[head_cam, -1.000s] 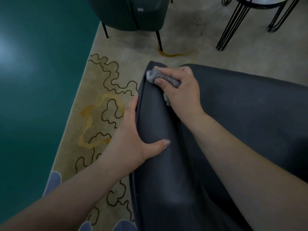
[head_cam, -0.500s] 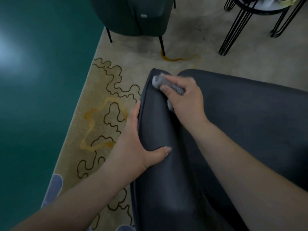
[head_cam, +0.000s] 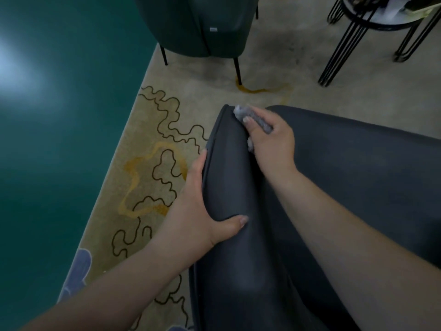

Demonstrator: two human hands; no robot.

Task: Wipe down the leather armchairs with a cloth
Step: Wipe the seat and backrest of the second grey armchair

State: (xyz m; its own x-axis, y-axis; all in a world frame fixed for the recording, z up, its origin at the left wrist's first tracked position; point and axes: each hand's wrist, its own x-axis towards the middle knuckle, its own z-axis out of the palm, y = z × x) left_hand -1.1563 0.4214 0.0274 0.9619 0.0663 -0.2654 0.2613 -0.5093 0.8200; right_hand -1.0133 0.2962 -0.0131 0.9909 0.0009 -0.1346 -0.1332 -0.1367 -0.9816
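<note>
Cloth [head_cam: 256, 121], grey and bunched, sits pinched under my right hand [head_cam: 272, 144] at the far tip of the dark armchair [head_cam: 346, 187] arm, pressed on the leather. My left hand [head_cam: 198, 211] clamps that same arm nearer me, thumb on top, fingers down its left side by the patterned rug [head_cam: 148, 168].

I am looking down at a tan rug [head_cam: 214, 96] lying on the floor. Dark wiggly lines [head_cam: 167, 111] and a yellow loop [head_cam: 133, 177] are running across it, and blue shapes [head_cam: 80, 271] are showing at its near edge. A shiny green floor [head_cam: 59, 139] is lying to the left of the rug. A round table on thin black wire legs [head_cam: 341, 51] is standing far off on the right, with some papers [head_cam: 391, 8] lying on top.
</note>
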